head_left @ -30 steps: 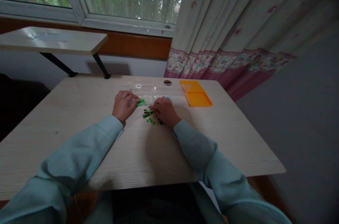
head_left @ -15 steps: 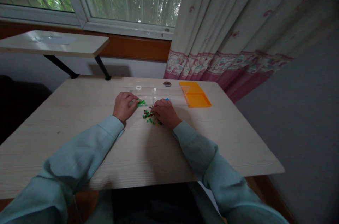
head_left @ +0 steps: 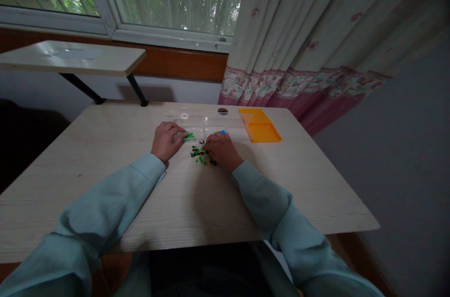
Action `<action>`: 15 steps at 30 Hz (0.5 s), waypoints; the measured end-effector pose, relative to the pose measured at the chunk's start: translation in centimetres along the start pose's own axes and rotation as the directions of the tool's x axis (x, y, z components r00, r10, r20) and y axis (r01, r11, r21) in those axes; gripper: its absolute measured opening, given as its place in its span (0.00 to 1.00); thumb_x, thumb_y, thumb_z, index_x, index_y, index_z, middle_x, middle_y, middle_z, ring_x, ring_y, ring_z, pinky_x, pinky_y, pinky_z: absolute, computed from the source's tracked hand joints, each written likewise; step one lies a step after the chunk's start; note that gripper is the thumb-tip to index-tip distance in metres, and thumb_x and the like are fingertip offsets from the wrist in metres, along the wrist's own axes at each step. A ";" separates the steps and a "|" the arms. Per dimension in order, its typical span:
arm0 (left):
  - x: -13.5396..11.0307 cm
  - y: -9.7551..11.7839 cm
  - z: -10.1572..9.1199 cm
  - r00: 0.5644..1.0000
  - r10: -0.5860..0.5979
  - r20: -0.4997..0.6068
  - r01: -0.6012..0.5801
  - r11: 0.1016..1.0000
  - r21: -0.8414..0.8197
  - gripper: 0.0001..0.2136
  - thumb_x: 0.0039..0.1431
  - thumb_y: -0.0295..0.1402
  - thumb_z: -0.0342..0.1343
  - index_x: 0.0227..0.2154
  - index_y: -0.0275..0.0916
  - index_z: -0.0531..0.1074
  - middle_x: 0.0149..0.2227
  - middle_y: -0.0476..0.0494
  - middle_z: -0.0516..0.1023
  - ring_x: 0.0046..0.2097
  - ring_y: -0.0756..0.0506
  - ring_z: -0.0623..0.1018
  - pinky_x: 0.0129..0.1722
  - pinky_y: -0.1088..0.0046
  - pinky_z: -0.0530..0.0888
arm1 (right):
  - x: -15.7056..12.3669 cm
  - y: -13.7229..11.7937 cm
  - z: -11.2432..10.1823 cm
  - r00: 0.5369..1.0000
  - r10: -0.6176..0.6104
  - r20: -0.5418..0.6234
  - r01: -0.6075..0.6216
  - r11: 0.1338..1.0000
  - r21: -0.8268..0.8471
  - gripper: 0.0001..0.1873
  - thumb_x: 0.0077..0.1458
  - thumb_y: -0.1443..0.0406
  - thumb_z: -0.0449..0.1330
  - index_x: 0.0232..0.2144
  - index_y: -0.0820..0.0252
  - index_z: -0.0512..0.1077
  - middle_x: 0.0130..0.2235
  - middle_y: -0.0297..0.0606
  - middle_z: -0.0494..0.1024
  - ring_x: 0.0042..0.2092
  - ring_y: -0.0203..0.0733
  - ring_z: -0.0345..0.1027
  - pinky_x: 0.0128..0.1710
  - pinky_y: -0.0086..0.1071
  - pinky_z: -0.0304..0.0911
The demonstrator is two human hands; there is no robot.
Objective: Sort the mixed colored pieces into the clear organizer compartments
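My left hand [head_left: 167, 141] rests at the near left part of a clear plastic box [head_left: 204, 122], its thumb and fingers bent together over the box's edge. Small green pieces [head_left: 189, 136] lie right by those fingertips, inside the box. My right hand [head_left: 224, 151] is over a loose pile of tiny green, dark brown and yellowish pieces [head_left: 200, 154] on the table in front of the box. Its fingers are pinched together at the pile; what they hold is too small to make out. Something blue [head_left: 222, 131] shows just behind the right hand.
An orange two-part tray or lid [head_left: 262, 127] lies at the box's right end. Behind the box is a round hole [head_left: 222, 111] in the wooden table [head_left: 158, 212]. A raised shelf [head_left: 105, 63] on black legs stands at the back left. A curtain [head_left: 281, 72] hangs behind.
Almost nothing differs. The whole view has shifted very slightly, and my right fingers stay at the pile with hardly any movement. My left hand keeps its place at the box.
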State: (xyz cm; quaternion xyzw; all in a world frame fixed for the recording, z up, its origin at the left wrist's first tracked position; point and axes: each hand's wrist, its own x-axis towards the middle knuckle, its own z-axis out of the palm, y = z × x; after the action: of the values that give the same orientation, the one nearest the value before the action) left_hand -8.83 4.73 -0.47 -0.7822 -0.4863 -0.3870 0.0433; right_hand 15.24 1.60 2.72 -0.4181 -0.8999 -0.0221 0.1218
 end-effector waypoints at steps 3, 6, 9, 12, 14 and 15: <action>0.0 0.0 0.0 1.000 0.001 0.008 -0.001 1.000 -0.003 0.11 0.60 0.41 0.54 0.36 0.41 0.77 0.38 0.42 0.75 0.43 0.41 0.70 0.46 0.59 0.66 | 0.0 0.0 0.0 1.000 -0.002 0.000 0.002 1.000 -0.012 0.08 0.57 0.68 0.59 0.36 0.55 0.78 0.41 0.40 0.76 0.47 0.46 0.59 0.43 0.40 0.47; 0.0 0.0 0.0 1.000 0.000 0.007 0.000 1.000 -0.005 0.11 0.60 0.41 0.54 0.37 0.41 0.77 0.38 0.42 0.75 0.44 0.41 0.70 0.46 0.59 0.66 | 0.0 -0.2 0.0 1.000 -0.005 -0.011 0.004 0.999 -0.031 0.07 0.58 0.67 0.59 0.36 0.55 0.78 0.40 0.40 0.76 0.46 0.47 0.60 0.43 0.40 0.47; -0.1 0.1 0.0 1.000 -0.002 0.007 0.002 1.000 0.000 0.11 0.60 0.41 0.54 0.37 0.41 0.77 0.38 0.42 0.75 0.44 0.41 0.70 0.46 0.60 0.66 | 0.0 -0.5 0.1 1.000 -0.002 -0.017 0.001 0.999 -0.050 0.08 0.58 0.66 0.58 0.36 0.55 0.78 0.39 0.40 0.76 0.46 0.47 0.60 0.43 0.40 0.47; -0.1 0.2 0.0 1.000 -0.005 0.007 0.005 1.000 0.003 0.11 0.60 0.41 0.54 0.37 0.41 0.77 0.38 0.42 0.75 0.44 0.41 0.71 0.46 0.60 0.66 | 0.0 -0.7 0.2 1.000 0.005 0.003 -0.004 0.997 -0.071 0.08 0.59 0.65 0.57 0.36 0.56 0.78 0.40 0.42 0.75 0.46 0.47 0.60 0.43 0.40 0.47; -0.1 0.1 0.0 1.000 -0.004 0.009 0.004 1.000 0.005 0.11 0.60 0.41 0.54 0.37 0.41 0.77 0.38 0.42 0.75 0.44 0.41 0.71 0.45 0.60 0.66 | 0.0 -0.7 0.2 1.000 0.012 0.024 -0.009 0.996 -0.088 0.09 0.60 0.65 0.57 0.37 0.57 0.78 0.40 0.43 0.75 0.46 0.47 0.59 0.43 0.40 0.47; -0.1 0.1 0.0 1.000 -0.004 0.011 0.004 1.000 0.007 0.11 0.60 0.41 0.54 0.36 0.41 0.77 0.38 0.42 0.75 0.43 0.42 0.71 0.45 0.60 0.66 | -0.1 -0.7 0.2 0.999 0.016 0.032 -0.013 0.995 -0.096 0.09 0.60 0.65 0.56 0.37 0.58 0.78 0.40 0.43 0.75 0.46 0.47 0.59 0.43 0.39 0.47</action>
State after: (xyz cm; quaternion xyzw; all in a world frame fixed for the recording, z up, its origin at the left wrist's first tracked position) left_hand -8.73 4.62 -0.51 -0.7831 -0.4894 -0.3812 0.0424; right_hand 14.73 1.09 2.58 -0.4305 -0.8965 -0.0576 0.0872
